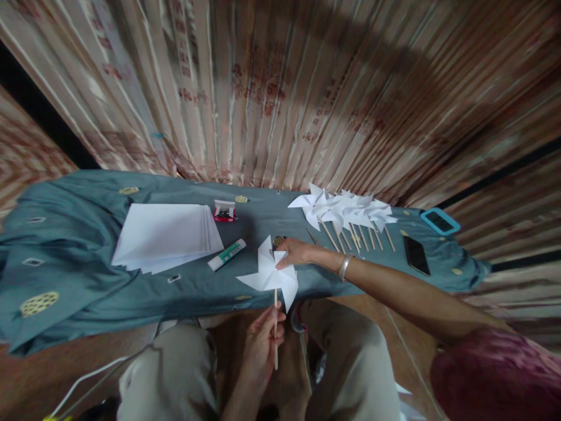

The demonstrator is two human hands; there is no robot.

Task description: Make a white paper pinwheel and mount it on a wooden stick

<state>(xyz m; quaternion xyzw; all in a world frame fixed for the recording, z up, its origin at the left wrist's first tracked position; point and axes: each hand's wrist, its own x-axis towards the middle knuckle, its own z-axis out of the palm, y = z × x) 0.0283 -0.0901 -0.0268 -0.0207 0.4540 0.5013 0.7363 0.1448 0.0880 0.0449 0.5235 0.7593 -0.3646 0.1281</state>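
Note:
A white paper pinwheel [267, 272] is held upright at the table's front edge, its wooden stick [276, 297] pointing down. My left hand [260, 334] is closed around the stick below the blades, and the stick's lower end sticks out beneath the fingers. From the right, my right hand [295, 252] reaches in with its fingers closed on the pinwheel's upper right blade, close to the centre pin. Part of that blade and some fingertips are hidden. Left of the pinwheel lies a green and white glue stick [227, 255].
A stack of white paper [164, 234] lies at left beside a small red box [225, 211] of dark pins. Several finished pinwheels [346, 209] lie in a row at back right. Further right are a dark phone [416, 255] and a blue-framed device [440, 221]. Blue-green cloth [83, 234] covers the table.

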